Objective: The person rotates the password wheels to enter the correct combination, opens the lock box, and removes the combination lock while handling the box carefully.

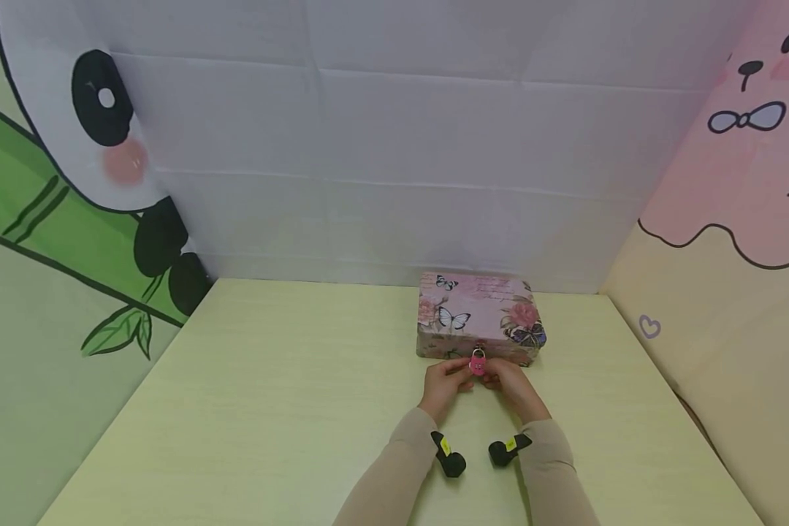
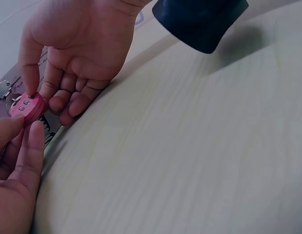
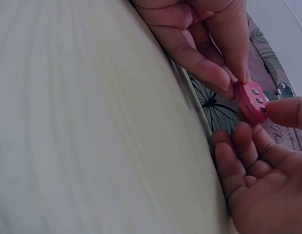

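Note:
A pink combination padlock [image 1: 477,364] hangs by its shackle from the metal clasp on the front of a floral, butterfly-printed box [image 1: 476,303]. My left hand [image 1: 442,387] pinches the padlock's left side between thumb and fingertips. From the other side, my right hand [image 1: 513,385] holds it, the thumb tip on an end number dial and a finger beneath. Small number dials show on the padlock [image 3: 255,100] in the right wrist view. The box lid is down. The right hand's remaining fingers [image 2: 75,100] curl loosely below the lock.
The box stands on a pale yellow table [image 1: 289,380], near the white back wall [image 1: 394,161]. Black wrist cameras sit on the left sleeve [image 1: 394,467] and right sleeve [image 1: 555,467]. Cartoon-printed walls flank the table.

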Tool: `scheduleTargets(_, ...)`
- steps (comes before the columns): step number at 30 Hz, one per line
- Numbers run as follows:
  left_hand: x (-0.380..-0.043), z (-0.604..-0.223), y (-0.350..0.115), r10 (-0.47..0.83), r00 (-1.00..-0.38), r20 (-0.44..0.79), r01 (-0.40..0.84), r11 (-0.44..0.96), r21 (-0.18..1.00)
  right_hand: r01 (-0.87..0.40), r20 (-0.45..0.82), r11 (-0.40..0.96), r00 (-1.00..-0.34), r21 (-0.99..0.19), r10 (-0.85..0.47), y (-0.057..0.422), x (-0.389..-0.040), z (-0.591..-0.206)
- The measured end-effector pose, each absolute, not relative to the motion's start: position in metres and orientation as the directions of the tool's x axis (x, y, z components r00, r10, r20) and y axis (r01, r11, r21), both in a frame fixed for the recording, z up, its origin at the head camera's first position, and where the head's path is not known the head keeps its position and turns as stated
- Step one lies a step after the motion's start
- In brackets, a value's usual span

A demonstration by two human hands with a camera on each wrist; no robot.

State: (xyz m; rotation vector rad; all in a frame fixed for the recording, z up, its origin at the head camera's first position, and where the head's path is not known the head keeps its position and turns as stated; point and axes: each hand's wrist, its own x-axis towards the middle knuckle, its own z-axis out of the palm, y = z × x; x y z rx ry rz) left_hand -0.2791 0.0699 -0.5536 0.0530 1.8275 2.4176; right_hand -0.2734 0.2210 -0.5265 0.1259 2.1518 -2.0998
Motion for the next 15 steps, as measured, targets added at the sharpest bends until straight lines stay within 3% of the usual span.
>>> scheduleTargets(15,-0.2786,-0.5531,0.0694,0.109,-0.994,-0.021,-0.050,-0.270,0.962,0.136,-0.143,0.112,-0.988,-0.984,-0.056,0.2185,-0.2712,-0.5251)
